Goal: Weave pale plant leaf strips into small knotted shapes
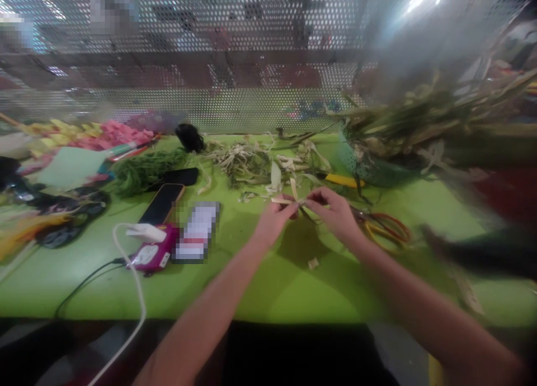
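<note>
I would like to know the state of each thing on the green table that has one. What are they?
left hand, pinching the leaf strip
right hand, pinching the same leaf strip
phone, lying flat, screen dark
power bank, white cable attached
scissors, lying unheld
basket, filled with dried leaves

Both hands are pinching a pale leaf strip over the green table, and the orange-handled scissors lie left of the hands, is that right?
Not quite. The head view shows the orange-handled scissors right of the hands, beside the right hand, not left. The rest holds: left hand and right hand pinch the pale leaf strip over the green table.
</note>
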A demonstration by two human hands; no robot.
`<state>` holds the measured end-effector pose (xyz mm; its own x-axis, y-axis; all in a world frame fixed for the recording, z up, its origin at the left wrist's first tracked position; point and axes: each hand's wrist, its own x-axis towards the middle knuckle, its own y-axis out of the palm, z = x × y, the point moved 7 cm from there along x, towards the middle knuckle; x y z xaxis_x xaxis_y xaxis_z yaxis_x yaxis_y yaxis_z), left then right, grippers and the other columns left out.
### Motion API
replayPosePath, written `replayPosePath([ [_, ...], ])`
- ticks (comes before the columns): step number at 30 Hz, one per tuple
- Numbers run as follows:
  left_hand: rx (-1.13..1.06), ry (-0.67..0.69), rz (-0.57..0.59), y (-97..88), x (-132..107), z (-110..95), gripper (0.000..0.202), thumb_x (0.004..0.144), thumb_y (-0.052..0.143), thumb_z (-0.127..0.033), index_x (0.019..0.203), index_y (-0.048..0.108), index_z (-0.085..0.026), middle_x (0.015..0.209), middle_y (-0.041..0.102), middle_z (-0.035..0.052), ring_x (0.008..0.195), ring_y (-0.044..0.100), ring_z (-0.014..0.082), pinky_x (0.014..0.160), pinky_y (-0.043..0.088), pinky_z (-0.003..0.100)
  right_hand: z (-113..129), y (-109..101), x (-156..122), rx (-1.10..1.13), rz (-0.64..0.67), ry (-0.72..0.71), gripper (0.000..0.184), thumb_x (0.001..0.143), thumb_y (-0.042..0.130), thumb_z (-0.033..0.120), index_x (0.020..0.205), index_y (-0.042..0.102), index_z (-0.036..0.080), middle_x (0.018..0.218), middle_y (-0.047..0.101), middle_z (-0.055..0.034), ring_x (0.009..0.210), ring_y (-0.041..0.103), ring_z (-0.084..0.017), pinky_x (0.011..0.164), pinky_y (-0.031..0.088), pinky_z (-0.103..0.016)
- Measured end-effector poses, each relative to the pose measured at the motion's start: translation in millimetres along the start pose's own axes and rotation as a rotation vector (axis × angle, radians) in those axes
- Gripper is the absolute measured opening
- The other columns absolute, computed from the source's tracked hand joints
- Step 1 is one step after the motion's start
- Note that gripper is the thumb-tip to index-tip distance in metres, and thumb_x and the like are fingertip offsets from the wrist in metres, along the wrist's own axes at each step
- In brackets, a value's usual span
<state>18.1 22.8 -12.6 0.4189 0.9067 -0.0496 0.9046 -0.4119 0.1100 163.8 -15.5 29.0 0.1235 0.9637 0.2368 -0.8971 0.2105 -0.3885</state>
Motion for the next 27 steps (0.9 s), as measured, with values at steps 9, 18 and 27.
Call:
replayPosePath([
  [9,0.146,-0.013,-0.117,-11.1,2,-3,0.015,0.077,0.065,-0.03,0.08,0.059,-0.016,0.064,0.057,-0.0004,0.061,0.051,0.0116,0.063,0.039,0.027,23,0,-7,-0.194,0.035,-0.257,0.012,0.081,0.066,0.019,0.089,0.074,0.023,0.085,0.073,-0.0038,0.077,0.065,-0.02,0.072,0.051,-0.034],
  [18,0.547,0.087,0.063,10.8,-9,-21,0.009,0.08,0.056,-0.022,0.086,0.06,-0.017,0.075,0.064,0.0014,0.067,0.055,0.0141,0.063,0.042,0.027,11,0,-7,-0.098,-0.051,-0.162,0.008,0.079,0.071,0.022,0.085,0.076,0.022,0.081,0.074,-0.0018,0.074,0.066,-0.017,0.069,0.052,-0.031],
  [27,0.373,0.082,0.03,5.7,-3,-17,0.01,0.083,0.057,-0.026,0.08,0.055,-0.017,0.074,0.06,0.0019,0.068,0.052,0.0134,0.067,0.041,0.028,10,-3,-4,0.133,-0.095,-0.033,0.015,0.076,0.071,0.023,0.088,0.064,0.018,0.081,0.068,-0.0013,0.073,0.063,-0.014,0.07,0.052,-0.029],
])
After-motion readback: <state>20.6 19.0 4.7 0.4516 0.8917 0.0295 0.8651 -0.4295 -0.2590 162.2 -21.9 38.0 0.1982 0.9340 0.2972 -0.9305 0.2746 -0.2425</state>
